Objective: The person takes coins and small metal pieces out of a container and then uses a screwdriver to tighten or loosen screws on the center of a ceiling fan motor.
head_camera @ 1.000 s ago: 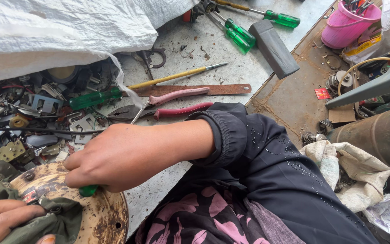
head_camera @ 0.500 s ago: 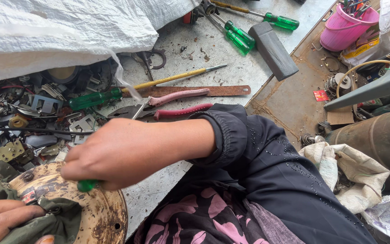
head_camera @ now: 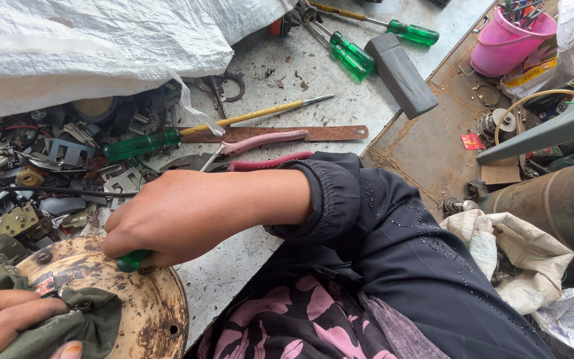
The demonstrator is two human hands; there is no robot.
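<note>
At a cluttered bench (head_camera: pixel 340 106), a rusty disc (head_camera: pixel 134 312) lay steadied under a cloth (head_camera: pixel 68 326) in the left hand (head_camera: pixel 8 319), while the right hand (head_camera: pixel 167 219) gripped a green screwdriver (head_camera: pixel 131 260) against it, its screws seemingly not all out.

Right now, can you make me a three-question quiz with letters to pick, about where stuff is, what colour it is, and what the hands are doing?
1. Where is the pink bucket?
A. top right
B. bottom left
C. middle

2. What colour is the tool handle in the right hand?
A. red
B. green
C. yellow

3. What is the left hand doing?
A. hanging free
B. gripping the pliers
C. pressing an olive cloth on the rusty round plate

Answers: 1 A, it sits at the upper right corner. 2 B, green shows below the fist. 3 C, its fingers lie on the cloth over the plate.
</note>
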